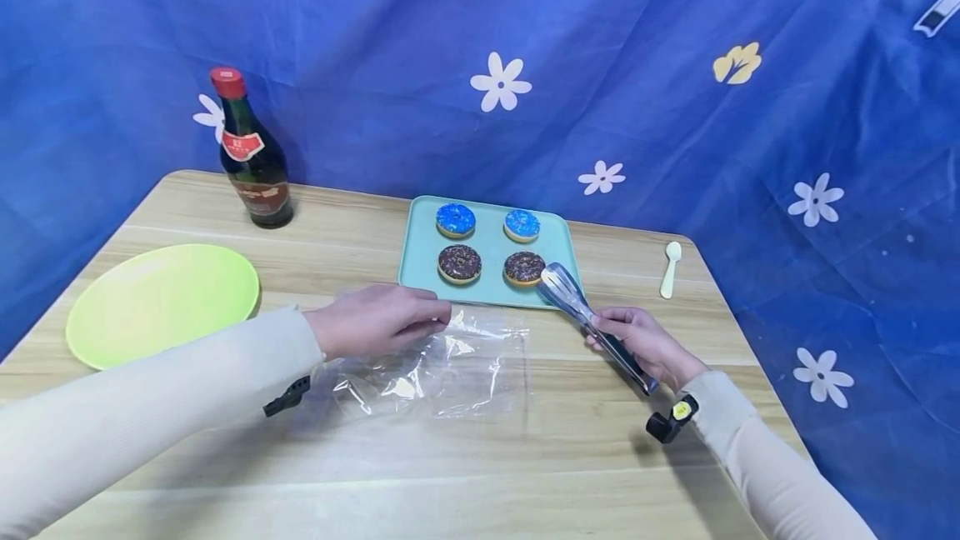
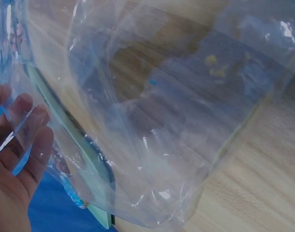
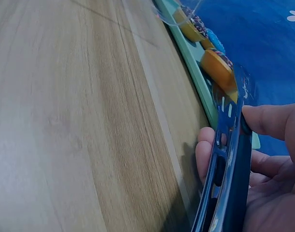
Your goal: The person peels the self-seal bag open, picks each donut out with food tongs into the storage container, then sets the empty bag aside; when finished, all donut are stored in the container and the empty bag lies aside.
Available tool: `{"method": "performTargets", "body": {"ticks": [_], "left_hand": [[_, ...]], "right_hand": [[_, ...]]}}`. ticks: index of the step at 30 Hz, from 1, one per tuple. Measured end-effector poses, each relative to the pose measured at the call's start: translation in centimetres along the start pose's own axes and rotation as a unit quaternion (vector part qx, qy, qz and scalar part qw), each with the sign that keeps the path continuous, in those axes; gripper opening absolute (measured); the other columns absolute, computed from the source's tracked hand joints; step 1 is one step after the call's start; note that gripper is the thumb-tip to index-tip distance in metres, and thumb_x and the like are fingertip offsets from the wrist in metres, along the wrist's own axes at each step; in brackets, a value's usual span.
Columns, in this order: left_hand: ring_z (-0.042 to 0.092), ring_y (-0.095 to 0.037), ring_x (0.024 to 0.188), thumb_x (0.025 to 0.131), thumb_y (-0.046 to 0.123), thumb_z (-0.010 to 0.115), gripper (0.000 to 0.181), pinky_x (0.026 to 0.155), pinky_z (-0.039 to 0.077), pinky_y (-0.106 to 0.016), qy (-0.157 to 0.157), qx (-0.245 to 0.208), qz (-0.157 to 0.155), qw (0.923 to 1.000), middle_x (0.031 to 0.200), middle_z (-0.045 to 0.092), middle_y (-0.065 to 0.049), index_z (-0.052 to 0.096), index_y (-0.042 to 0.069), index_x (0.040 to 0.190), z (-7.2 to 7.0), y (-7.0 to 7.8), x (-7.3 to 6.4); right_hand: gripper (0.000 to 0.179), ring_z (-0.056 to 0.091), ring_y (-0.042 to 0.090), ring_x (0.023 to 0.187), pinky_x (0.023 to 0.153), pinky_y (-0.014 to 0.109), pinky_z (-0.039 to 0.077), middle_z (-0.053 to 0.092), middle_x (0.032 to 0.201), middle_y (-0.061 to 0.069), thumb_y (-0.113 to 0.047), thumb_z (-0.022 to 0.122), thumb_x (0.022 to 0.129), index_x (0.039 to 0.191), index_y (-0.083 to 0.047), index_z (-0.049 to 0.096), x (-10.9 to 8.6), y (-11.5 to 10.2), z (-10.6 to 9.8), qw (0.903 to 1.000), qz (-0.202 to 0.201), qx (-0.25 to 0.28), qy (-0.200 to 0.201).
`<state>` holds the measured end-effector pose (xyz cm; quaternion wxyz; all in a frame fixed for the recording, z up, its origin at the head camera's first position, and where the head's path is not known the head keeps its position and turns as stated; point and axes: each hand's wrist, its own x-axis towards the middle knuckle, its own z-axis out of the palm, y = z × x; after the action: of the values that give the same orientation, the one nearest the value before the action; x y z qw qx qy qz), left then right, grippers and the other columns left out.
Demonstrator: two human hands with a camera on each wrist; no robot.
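Observation:
My left hand (image 1: pixel 386 321) pinches the upper edge of a clear plastic bag (image 1: pixel 420 382), which hangs over the table in front of the tray. Through the film in the left wrist view, the fingers of that hand (image 2: pixel 21 150) show curled near the bag's edge. In my right hand (image 1: pixel 648 340) are metal food tongs (image 3: pixel 229 159), gripped by their dark handles between thumb and fingers. The tong tips lie right at the nearer right chocolate donut (image 1: pixel 524 269). Beside it sits another chocolate donut (image 1: pixel 460 264), with two blue donuts (image 1: pixel 456 221) behind, all on a mint-green tray (image 1: pixel 491 297).
A lime-green plate (image 1: pixel 161 298) lies on the left of the wooden table (image 1: pixel 585 457). Behind it stands a dark bottle (image 1: pixel 258 165) with a red cap. A small pale spoon (image 1: pixel 670 271) rests at the back right. Blue flowered cloth (image 1: pixel 420 65) hangs behind the table.

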<state>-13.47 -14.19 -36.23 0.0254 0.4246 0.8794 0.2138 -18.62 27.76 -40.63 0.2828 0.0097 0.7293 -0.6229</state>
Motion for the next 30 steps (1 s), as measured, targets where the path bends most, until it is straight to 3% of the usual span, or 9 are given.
{"method": "performTargets", "body": {"ticks": [11, 19, 24, 28, 30], "left_hand": [[0.051, -0.002, 0.070, 0.106, 0.019, 0.061, 0.011, 0.065, 0.046, -0.022, -0.006, 0.005, -0.003, 1.0000, 0.082, 0.056, 0.013, 0.062, 0.019, 0.095, 0.2, 0.2, 0.0], [0.054, -0.003, 0.076, 0.104, 0.016, 0.063, 0.011, 0.067, 0.050, -0.025, 0.007, 0.010, 0.003, 0.9999, 0.085, 0.059, 0.011, 0.063, 0.019, 0.093, 0.6, 0.3, 0.1], [0.059, -0.010, 0.091, 0.104, 0.023, 0.063, 0.007, 0.080, 0.056, -0.034, 0.017, 0.041, -0.005, 0.9990, 0.099, 0.065, 0.005, 0.067, 0.019, 0.107, 0.8, 0.6, -0.2], [0.062, -0.018, 0.107, 0.103, 0.032, 0.064, 0.029, 0.093, 0.057, -0.041, 0.024, 0.063, -0.002, 0.9977, 0.117, 0.067, -0.002, 0.066, 0.015, 0.126, 1.0, 0.7, -0.8], [0.062, -0.024, 0.118, 0.102, 0.036, 0.065, 0.041, 0.101, 0.055, -0.048, 0.020, 0.074, 0.008, 0.9971, 0.129, 0.066, -0.008, 0.063, 0.013, 0.136, 1.2, 0.6, -1.2]], "right_hand": [[0.034, 0.074, 0.009, 0.086, 0.083, 0.020, 0.061, 0.072, 0.102, 0.007, -0.009, 0.057, 0.107, 0.131, 0.015, 0.052, -0.7, 0.5, -0.7, 1.0000, -0.002, -0.001, 0.008], [0.044, 0.074, 0.008, 0.093, 0.088, 0.022, 0.060, 0.072, 0.108, 0.003, -0.017, 0.059, 0.108, 0.136, 0.015, 0.049, -1.1, 0.4, -1.3, 0.9978, -0.025, -0.042, 0.044], [0.046, 0.073, 0.005, 0.096, 0.088, 0.021, 0.058, 0.070, 0.110, -0.003, -0.019, 0.059, 0.108, 0.139, 0.012, 0.047, -1.6, 0.4, -1.8, 0.9941, -0.046, -0.055, 0.082], [0.044, 0.072, 0.005, 0.094, 0.086, 0.020, 0.058, 0.071, 0.104, -0.007, -0.018, 0.061, 0.107, 0.138, 0.010, 0.049, -2.1, 0.4, -2.2, 0.9873, -0.069, -0.070, 0.125], [0.045, 0.068, 0.001, 0.092, 0.084, 0.017, 0.056, 0.069, 0.104, -0.008, -0.019, 0.062, 0.106, 0.140, 0.009, 0.050, -2.4, 0.5, -2.4, 0.9789, -0.083, -0.106, 0.154]]}}
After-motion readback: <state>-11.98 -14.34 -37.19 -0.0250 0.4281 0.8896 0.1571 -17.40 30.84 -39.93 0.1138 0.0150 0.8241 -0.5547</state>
